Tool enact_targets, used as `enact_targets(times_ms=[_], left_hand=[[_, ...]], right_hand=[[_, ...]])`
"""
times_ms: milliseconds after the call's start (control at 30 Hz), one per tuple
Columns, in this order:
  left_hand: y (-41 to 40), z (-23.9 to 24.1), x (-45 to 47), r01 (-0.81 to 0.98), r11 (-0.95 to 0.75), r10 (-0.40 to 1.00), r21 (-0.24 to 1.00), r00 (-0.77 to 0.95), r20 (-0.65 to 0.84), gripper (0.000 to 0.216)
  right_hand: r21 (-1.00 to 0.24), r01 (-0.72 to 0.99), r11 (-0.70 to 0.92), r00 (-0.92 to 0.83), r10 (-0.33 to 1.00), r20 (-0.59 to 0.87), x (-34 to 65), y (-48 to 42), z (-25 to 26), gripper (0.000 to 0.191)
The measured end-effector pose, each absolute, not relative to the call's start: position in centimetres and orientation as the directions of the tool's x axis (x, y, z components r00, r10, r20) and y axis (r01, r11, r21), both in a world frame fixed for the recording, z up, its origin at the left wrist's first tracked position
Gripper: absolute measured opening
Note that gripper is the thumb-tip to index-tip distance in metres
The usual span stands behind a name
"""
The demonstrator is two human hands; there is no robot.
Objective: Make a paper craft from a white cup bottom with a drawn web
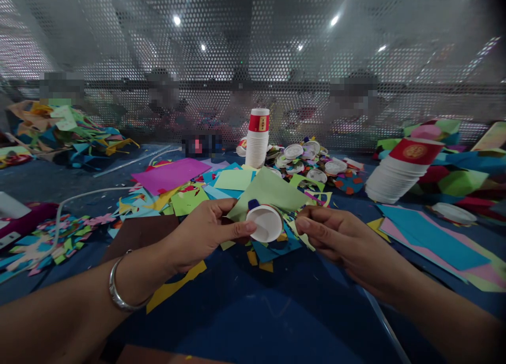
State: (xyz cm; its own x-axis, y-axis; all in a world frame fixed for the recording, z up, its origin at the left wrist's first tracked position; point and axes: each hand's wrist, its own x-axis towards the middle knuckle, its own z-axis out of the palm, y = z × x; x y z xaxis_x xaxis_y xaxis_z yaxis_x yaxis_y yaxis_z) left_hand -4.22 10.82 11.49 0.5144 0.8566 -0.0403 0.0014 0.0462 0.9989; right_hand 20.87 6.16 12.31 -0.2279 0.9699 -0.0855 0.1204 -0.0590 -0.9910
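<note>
My left hand, with a silver bangle on its wrist, is closed on a shallow white paper cup piece, thumb at its rim and open side toward me. A small dark blue bit shows at the top of that rim. Behind the cup, a pale green paper sheet rises at a tilt; its lower left edge meets my left fingers. To the right, apart from the cup, my right hand has its thumb and fingertips pinched together. Whatever they may hold is hidden.
Stacked paper cups stand at the back centre; another cup stack leans at the right. Round white pieces lie heaped between them. Coloured sheets rest at right, paper scraps and a white cable at left.
</note>
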Motion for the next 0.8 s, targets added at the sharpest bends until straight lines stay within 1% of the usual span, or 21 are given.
enact_targets(times_ms=[267,367,500,667,800], left_hand=[[10.93,11.67,-4.08,-0.001,0.054,0.867,0.999,0.496,-0.046,0.034],[10.94,11.7,-4.05,-0.007,0.051,0.871,0.999,0.489,-0.041,0.032],[11.01,11.51,-4.14,-0.02,0.015,0.874,1.0,0.487,-0.004,0.027],[11.03,11.4,-4.32,0.02,-0.077,0.891,0.997,0.45,0.059,0.028],[10.89,11.64,-4.22,0.001,-0.076,0.877,0.997,0.476,0.066,0.025]], right_hand=[[-0.988,0.151,-0.035,-0.214,0.975,-0.067,20.58,6.11,12.49,0.041],[-0.987,0.155,-0.044,-0.208,0.975,-0.077,20.56,6.16,12.54,0.042],[-0.987,0.142,-0.076,-0.207,0.973,-0.105,20.7,6.22,12.42,0.041],[-0.988,0.127,-0.092,-0.206,0.972,-0.117,20.73,6.16,12.44,0.04],[-0.991,0.096,-0.095,-0.225,0.967,-0.115,20.58,6.19,12.55,0.038]])
